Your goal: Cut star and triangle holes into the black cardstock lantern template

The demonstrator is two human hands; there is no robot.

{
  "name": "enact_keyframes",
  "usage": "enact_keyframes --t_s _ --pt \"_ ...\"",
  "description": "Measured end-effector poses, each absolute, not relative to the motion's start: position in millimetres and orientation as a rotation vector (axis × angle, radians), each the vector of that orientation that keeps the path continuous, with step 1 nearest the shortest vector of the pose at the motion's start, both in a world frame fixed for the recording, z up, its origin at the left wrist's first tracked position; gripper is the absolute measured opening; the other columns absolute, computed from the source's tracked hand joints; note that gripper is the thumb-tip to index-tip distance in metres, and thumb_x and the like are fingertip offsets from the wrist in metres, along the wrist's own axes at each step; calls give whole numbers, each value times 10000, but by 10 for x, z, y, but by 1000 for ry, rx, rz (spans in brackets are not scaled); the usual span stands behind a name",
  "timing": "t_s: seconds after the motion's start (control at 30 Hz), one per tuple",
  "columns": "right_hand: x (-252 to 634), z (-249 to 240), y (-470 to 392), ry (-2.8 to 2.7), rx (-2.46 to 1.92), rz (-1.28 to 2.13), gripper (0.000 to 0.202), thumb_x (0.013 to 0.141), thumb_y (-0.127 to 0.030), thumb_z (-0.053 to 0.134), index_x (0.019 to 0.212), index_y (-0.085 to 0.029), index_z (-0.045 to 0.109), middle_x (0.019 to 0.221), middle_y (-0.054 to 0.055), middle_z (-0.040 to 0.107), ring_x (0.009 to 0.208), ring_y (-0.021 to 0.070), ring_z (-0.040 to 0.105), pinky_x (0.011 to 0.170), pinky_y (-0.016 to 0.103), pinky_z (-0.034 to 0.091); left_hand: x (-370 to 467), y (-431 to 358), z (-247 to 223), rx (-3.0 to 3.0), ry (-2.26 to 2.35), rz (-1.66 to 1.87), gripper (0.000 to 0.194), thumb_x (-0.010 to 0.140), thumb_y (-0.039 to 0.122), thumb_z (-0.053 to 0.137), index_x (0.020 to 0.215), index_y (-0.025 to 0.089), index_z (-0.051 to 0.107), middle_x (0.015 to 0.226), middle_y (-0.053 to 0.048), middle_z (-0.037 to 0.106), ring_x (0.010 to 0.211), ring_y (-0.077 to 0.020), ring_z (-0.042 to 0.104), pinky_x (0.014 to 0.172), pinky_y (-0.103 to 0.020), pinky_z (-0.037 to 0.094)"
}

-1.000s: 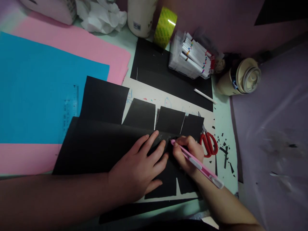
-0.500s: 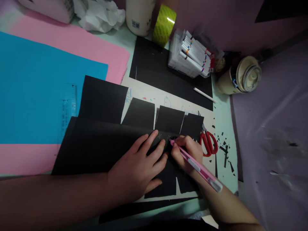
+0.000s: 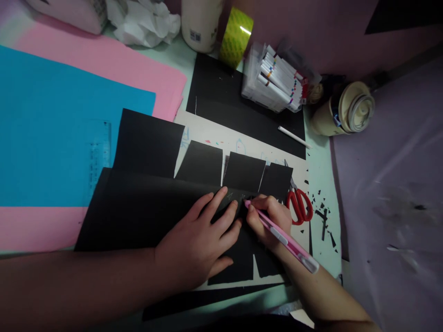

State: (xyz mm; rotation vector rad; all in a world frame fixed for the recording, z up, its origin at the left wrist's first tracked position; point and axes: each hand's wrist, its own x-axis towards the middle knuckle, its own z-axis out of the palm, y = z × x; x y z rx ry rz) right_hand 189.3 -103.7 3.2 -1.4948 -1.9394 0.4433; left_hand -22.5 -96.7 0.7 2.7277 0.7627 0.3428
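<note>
A folded sheet of black paper [image 3: 138, 198] with slits cut down from its top edge lies in front of me. My left hand [image 3: 207, 235] rests flat on it, fingers spread and pressing it down. My right hand [image 3: 272, 219] grips a pink pen-shaped tool [image 3: 270, 226] with a grey piece along its barrel. Its tip meets the black paper just right of my left fingertips; the point itself is too small to make out. Thin, light star-like marks show beside the tip. Red-handled scissors [image 3: 299, 205] lie right of my right hand, partly under the paper.
A clear ruler [image 3: 98, 157] lies on blue paper [image 3: 51, 129] at left. Behind stand yellow tape [image 3: 236, 37], a box of white markers [image 3: 277, 78] and a lidded cup [image 3: 346, 110]. Black paper scraps [image 3: 323, 214] are scattered at the table's right edge.
The far end of the pink pen-shaped tool has shifted slightly up and left, its tip staying near the same spot. My left hand has not moved.
</note>
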Motion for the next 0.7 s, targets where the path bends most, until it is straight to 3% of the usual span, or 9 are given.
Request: enact_keyframes --t_s 0.7 --pt "1936 4 -1009 -1957 -1396 504 173 847 -127 591 760 -231 483 663 -37 580 538 98 525 516 225 421 -222 -959 2 2727 766 330 645 880 614 559 1350 173 541 1477 -149 482 1439 -454 265 1143 -549 190"
